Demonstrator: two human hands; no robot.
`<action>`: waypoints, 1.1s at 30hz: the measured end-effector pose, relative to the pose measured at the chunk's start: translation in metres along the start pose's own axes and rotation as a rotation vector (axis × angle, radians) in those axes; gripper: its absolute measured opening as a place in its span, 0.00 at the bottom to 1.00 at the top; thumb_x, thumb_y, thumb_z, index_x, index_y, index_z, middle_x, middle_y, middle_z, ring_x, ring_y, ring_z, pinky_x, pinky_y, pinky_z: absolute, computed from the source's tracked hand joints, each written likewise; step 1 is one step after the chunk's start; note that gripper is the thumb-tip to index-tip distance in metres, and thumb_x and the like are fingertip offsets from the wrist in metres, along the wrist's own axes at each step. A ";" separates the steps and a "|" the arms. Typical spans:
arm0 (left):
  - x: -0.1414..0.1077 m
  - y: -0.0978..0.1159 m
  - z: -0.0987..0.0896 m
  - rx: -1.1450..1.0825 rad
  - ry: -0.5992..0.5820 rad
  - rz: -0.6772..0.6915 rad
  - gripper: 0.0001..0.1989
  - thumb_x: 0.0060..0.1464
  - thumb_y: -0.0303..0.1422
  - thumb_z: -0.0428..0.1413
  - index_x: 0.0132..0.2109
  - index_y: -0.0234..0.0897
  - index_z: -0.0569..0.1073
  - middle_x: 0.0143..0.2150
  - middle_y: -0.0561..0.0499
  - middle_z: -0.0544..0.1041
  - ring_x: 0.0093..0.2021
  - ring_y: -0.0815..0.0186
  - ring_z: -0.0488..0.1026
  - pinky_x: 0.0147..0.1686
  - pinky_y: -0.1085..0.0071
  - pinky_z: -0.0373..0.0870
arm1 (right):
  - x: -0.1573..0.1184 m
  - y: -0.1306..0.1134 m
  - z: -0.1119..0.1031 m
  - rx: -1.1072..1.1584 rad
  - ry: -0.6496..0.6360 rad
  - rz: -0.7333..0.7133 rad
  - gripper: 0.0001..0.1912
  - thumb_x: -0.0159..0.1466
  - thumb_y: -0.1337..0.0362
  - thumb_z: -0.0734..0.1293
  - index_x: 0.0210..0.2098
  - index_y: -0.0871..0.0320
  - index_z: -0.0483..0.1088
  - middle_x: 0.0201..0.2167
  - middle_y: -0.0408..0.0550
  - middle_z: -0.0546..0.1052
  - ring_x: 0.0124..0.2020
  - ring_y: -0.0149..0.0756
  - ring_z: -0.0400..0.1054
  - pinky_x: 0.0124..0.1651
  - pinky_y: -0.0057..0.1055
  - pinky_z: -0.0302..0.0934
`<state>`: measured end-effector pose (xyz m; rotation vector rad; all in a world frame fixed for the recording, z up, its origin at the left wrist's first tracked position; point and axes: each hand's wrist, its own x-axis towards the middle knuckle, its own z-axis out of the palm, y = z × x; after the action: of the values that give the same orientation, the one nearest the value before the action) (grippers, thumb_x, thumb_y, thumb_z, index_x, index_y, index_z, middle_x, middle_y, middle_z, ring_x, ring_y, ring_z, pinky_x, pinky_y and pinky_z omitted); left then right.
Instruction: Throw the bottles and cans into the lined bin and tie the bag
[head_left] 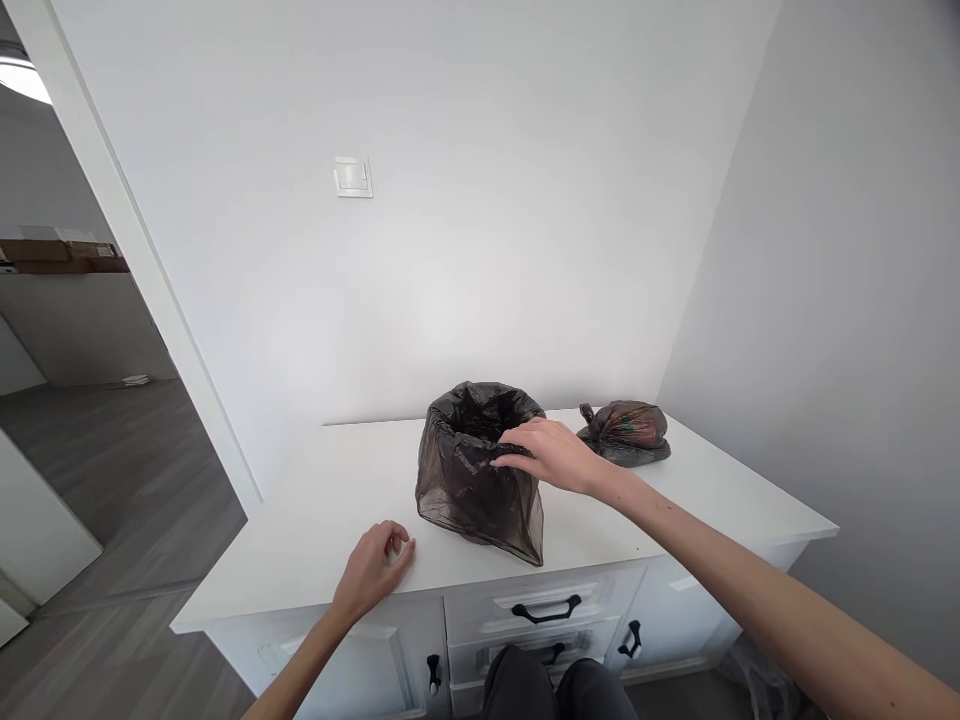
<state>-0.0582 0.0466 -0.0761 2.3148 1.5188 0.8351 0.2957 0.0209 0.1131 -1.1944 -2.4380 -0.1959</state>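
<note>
A bin with a thin black trash bag (480,500) over it stands on the white cabinet top (360,470), its mouth open and the bag's loose edge hanging down outside. At the near right of the rim is my right hand (551,452), thumb outside and fingers over the edge, closed on the bag. The bin's inside is dark and I cannot make out what is in it. My left hand (375,565) rests near the front edge, left of the bin, fingers loosely curled and apart from the thumb, holding nothing.
A knotted dark plastic bag (630,435) with something reddish inside lies at the back right. Below are drawers with a black handle (547,608). A light switch (352,177) is on the wall behind. At the left a doorway shows a grey floor (135,480).
</note>
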 end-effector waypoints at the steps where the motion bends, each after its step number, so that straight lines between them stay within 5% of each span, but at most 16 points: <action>1: 0.000 0.001 0.000 0.005 0.005 0.002 0.16 0.64 0.49 0.49 0.39 0.41 0.71 0.34 0.48 0.76 0.37 0.57 0.74 0.39 0.61 0.69 | -0.003 0.000 -0.004 -0.005 -0.023 0.001 0.16 0.74 0.50 0.63 0.44 0.53 0.76 0.34 0.45 0.81 0.37 0.39 0.75 0.37 0.30 0.58; 4: 0.000 0.003 -0.001 0.024 0.012 -0.004 0.16 0.64 0.48 0.49 0.38 0.41 0.71 0.34 0.49 0.75 0.36 0.57 0.74 0.39 0.62 0.69 | -0.033 -0.007 -0.028 -0.028 -0.046 -0.012 0.21 0.75 0.47 0.59 0.38 0.51 0.76 0.28 0.43 0.79 0.30 0.37 0.72 0.30 0.29 0.50; 8: 0.004 0.011 -0.003 0.031 0.012 -0.028 0.17 0.62 0.49 0.50 0.38 0.41 0.72 0.34 0.49 0.76 0.36 0.57 0.75 0.38 0.63 0.69 | -0.107 -0.006 -0.072 -0.048 -0.045 0.046 0.26 0.75 0.44 0.55 0.36 0.50 0.76 0.27 0.45 0.78 0.30 0.39 0.72 0.32 0.31 0.53; 15: 0.016 0.021 -0.005 0.062 -0.024 -0.062 0.20 0.59 0.53 0.50 0.37 0.41 0.74 0.33 0.49 0.78 0.35 0.57 0.75 0.35 0.65 0.70 | -0.217 0.049 -0.130 -0.162 -0.015 0.381 0.29 0.72 0.37 0.54 0.44 0.47 0.78 0.33 0.48 0.82 0.32 0.42 0.75 0.33 0.33 0.60; 19: 0.017 0.027 -0.006 0.073 -0.024 -0.085 0.20 0.59 0.53 0.51 0.36 0.42 0.74 0.33 0.49 0.78 0.34 0.58 0.76 0.34 0.66 0.71 | -0.239 0.097 -0.127 -0.292 -0.018 0.475 0.26 0.73 0.41 0.55 0.46 0.47 0.78 0.40 0.48 0.84 0.38 0.45 0.78 0.33 0.34 0.61; 25: 0.013 0.031 -0.007 0.059 -0.018 -0.109 0.20 0.60 0.52 0.51 0.36 0.42 0.74 0.33 0.49 0.78 0.34 0.59 0.76 0.33 0.66 0.71 | -0.247 0.160 -0.094 -0.374 0.025 0.609 0.24 0.72 0.43 0.59 0.49 0.48 0.79 0.44 0.49 0.84 0.43 0.49 0.78 0.35 0.35 0.64; 33: 0.014 0.025 -0.004 0.052 -0.020 -0.113 0.19 0.60 0.52 0.51 0.36 0.42 0.74 0.33 0.50 0.78 0.35 0.58 0.75 0.34 0.66 0.71 | -0.229 0.185 -0.079 -0.359 0.007 0.688 0.26 0.72 0.43 0.58 0.53 0.52 0.76 0.40 0.51 0.83 0.42 0.50 0.77 0.38 0.40 0.67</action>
<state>-0.0373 0.0483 -0.0555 2.2412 1.6639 0.7504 0.5890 -0.0536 0.0770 -2.0961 -1.8847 -0.4327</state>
